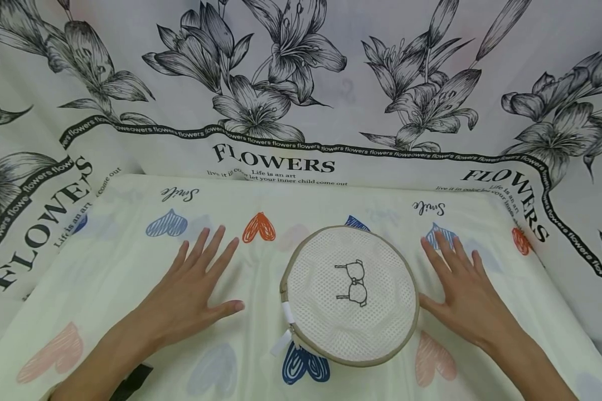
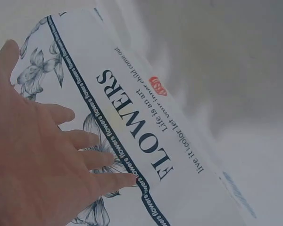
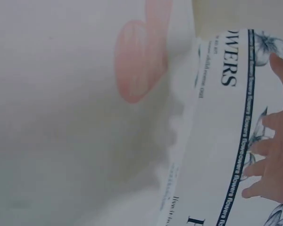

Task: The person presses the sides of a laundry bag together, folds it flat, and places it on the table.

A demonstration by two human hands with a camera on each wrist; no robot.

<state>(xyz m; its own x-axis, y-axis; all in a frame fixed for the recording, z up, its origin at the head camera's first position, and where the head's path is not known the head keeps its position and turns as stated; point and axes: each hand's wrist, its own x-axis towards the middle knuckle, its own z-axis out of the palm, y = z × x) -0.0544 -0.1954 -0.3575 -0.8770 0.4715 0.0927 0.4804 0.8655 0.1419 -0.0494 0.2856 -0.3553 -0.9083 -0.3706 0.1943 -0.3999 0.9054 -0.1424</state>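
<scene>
A round white mesh laundry bag with beige trim lies on the heart-printed cloth in the head view. A line drawing of glasses marks its top, and a white tab sticks out at its lower left rim. To the left of the bag, my left hand is spread palm down, apart from it. My right hand is spread on the other side, its thumb tip at the bag's right rim; whether they touch I cannot tell. In the wrist views, the left hand and right hand hold nothing.
Beneath everything spreads a pale cloth with hearts and "Smile" print. Behind it and along both sides rises white fabric with black flowers and lettering. A small black object shows beside the left forearm.
</scene>
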